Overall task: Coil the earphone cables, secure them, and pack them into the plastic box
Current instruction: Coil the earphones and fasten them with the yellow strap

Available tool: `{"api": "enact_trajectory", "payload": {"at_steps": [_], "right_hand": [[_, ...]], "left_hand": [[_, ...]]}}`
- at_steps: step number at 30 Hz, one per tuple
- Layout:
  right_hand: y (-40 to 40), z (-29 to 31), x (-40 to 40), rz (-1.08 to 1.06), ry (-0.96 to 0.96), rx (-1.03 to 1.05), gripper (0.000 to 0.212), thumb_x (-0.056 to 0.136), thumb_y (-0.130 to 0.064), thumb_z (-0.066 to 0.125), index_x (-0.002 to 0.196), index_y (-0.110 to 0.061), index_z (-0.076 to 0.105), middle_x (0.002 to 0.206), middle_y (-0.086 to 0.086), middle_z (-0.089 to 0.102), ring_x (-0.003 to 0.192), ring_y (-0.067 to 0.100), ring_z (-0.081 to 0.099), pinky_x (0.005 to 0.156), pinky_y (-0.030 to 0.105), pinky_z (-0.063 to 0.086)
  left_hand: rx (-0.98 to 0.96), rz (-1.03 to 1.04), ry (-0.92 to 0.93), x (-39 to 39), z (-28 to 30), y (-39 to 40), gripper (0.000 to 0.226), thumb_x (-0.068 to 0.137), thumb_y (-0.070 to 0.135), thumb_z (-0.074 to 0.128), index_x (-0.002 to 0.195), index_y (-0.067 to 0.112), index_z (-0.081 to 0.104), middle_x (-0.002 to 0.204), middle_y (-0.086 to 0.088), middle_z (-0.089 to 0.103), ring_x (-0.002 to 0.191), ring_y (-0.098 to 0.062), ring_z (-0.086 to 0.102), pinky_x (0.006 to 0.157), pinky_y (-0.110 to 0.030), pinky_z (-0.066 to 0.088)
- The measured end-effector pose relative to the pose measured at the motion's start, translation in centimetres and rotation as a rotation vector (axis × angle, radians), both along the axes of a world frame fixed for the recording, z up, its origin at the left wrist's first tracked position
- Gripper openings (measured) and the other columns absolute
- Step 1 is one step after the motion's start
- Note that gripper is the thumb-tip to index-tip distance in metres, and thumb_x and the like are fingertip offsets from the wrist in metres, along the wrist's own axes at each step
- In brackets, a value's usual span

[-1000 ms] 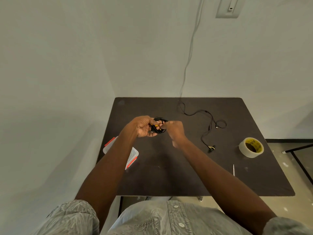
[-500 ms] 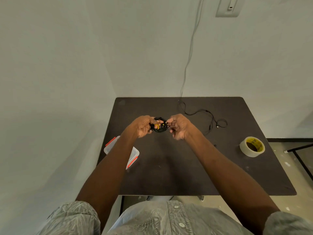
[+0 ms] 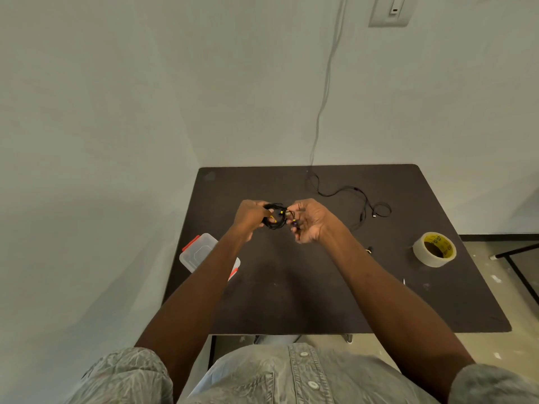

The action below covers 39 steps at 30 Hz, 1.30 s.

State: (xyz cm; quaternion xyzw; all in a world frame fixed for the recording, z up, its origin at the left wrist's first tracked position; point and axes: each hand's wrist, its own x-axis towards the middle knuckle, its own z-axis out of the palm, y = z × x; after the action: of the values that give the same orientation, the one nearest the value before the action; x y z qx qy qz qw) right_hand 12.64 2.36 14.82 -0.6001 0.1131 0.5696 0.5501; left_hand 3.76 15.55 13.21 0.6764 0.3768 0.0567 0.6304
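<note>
A coiled black earphone cable (image 3: 274,218) with yellow bits hangs above the middle of the dark table (image 3: 291,293). My left hand (image 3: 250,214) grips the coil's left side. My right hand (image 3: 309,221) pinches its right side and a loose end near a small dark plug. A second black earphone cable (image 3: 361,199) lies uncoiled on the table at the back right, with one end partly hidden behind my right forearm. The clear plastic box (image 3: 198,252) with red clips sits at the table's left edge, partly covered by my left forearm.
A roll of tape (image 3: 434,248) lies near the table's right edge. A small thin white piece (image 3: 404,281) lies in front of it. A grey wall cable (image 3: 323,91) drops to the table's back edge. Walls close the left and back sides.
My right hand has swung from in front of the coil to its right side and now pinches it there. The left hand has kept its hold. The view has shifted slightly.
</note>
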Motion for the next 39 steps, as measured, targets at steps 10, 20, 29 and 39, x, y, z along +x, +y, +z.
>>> {"api": "enact_trajectory", "payload": {"at_steps": [10,20,29,39], "right_hand": [[-1.7,0.2,0.5,0.178,-0.654,0.056,0.014,0.093,-0.008,0.057,0.082,-0.015,0.061,0.073,0.005,0.065,0.059,0.010,0.057,0.054,0.022,0.033],[-2.0,-1.9,0.8,0.067,-0.702,0.141,0.015,0.087,-0.008,0.069,0.077,-0.014,0.060,0.076,0.007,0.066,0.066,0.015,0.057,0.055,0.023,0.039],[-2.3,-2.5,0.4,-0.077,-0.403,0.305,0.011,0.083,-0.006,0.068,0.078,-0.013,0.063,0.072,0.004,0.065,0.062,0.009,0.058,0.056,0.023,0.035],[-2.4,-2.8,0.6,-0.087,-0.381,0.323,0.014,0.087,0.001,0.059,0.084,-0.013,0.063,0.069,-0.002,0.068,0.059,0.008,0.051,0.055,0.022,0.033]], "left_hand": [[-0.384,0.037,-0.028,-0.3,0.3,1.2,0.009,0.082,0.006,0.060,0.083,0.011,0.068,0.073,-0.002,0.068,0.068,-0.013,0.058,0.057,-0.025,0.037],[-0.630,-0.022,-0.204,-0.8,0.0,1.1,0.023,0.083,-0.003,0.048,0.097,0.007,0.063,0.084,-0.006,0.074,0.082,-0.020,0.066,0.066,-0.030,0.042],[-0.769,-0.055,-0.287,-1.1,-0.8,0.4,0.047,0.074,-0.012,0.038,0.114,0.007,0.055,0.101,-0.007,0.071,0.088,-0.025,0.067,0.071,-0.036,0.045],[-0.713,-0.020,-0.274,-1.0,-0.8,0.4,0.057,0.067,-0.011,0.030,0.118,-0.006,0.054,0.108,-0.020,0.060,0.098,-0.030,0.059,0.084,-0.033,0.051]]}}
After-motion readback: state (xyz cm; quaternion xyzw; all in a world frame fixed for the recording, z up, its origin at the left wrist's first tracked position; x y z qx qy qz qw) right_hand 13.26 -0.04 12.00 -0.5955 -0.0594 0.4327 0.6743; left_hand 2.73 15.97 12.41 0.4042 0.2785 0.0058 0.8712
